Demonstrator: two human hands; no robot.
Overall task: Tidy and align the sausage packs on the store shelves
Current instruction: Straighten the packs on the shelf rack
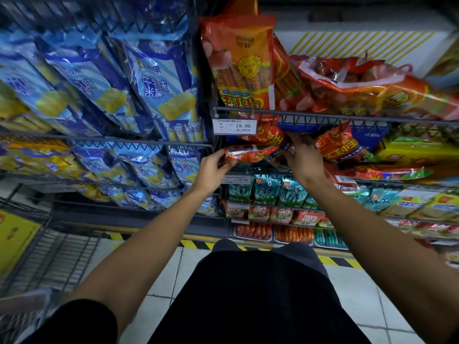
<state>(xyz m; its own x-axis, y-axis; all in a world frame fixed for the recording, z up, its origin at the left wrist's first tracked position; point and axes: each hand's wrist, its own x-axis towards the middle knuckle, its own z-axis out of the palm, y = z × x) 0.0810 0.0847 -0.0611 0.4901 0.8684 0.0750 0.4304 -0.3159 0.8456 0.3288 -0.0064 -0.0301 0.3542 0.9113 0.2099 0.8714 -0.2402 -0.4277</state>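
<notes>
Red and orange sausage packs fill the wire shelves on the right. My left hand (214,167) grips the near end of a red sausage pack (249,153) lying flat at the front of the middle shelf. My right hand (301,158) reaches under the upper shelf rail (347,117), fingers curled on the stacked red packs there; exactly what they hold is hidden. Another red pack (339,145) leans just right of that hand. On the upper shelf a tall orange sausage pack (242,63) stands upright, with more packs (352,83) lying askew beside it.
Blue and yellow snack bags (154,78) fill the wire shelves on the left. A price tag reading 19.90 (235,125) hangs on the upper rail. Teal packets (265,192) and small sausages sit on lower shelves. Yellow-black tape (196,244) marks the tiled floor.
</notes>
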